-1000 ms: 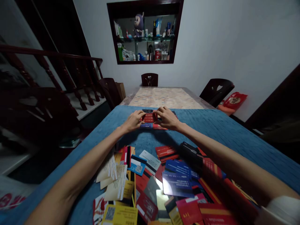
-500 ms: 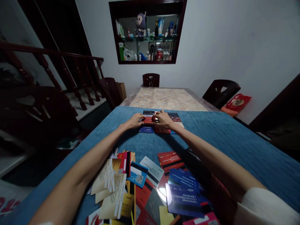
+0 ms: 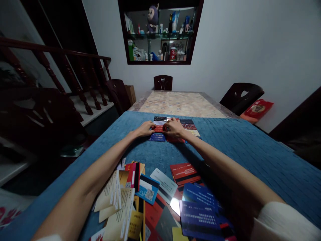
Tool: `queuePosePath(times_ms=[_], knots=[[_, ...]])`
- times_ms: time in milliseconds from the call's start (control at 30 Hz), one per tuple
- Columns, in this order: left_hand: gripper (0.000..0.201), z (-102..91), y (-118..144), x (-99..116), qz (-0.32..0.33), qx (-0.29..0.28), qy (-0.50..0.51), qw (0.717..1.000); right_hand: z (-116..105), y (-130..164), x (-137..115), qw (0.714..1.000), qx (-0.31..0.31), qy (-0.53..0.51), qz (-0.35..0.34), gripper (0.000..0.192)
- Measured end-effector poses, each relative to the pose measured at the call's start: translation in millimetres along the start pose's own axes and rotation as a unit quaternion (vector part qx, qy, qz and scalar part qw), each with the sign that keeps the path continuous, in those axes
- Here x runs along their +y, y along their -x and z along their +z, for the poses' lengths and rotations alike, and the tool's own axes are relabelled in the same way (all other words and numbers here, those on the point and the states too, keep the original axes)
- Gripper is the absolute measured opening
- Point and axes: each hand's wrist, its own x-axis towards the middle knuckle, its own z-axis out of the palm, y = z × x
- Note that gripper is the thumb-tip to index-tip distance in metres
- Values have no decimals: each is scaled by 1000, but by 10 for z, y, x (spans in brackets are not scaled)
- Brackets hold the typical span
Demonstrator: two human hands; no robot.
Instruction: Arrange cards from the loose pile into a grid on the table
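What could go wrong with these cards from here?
1. Both hands, left hand and right hand, press on the small card row; a slip might knock those neatly laid cards askew.
2. The forearms stretch over the loose card pile near the body; pulling back could drag cards off the blue cloth.
3. The light is dim, so similar red cards may get mixed up.
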Motion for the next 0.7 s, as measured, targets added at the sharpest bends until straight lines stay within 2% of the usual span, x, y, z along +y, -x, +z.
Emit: queuePosePath(times_ms=[400,700], knots=[[32,3,-65,-57,5,-23,-3,1000,-31,35,-12,1000,-9,8,-2,32],[28,-4,-59,-2,11,-20,-3,1000,-53,21,-26,1000,-22,11,-12,30]])
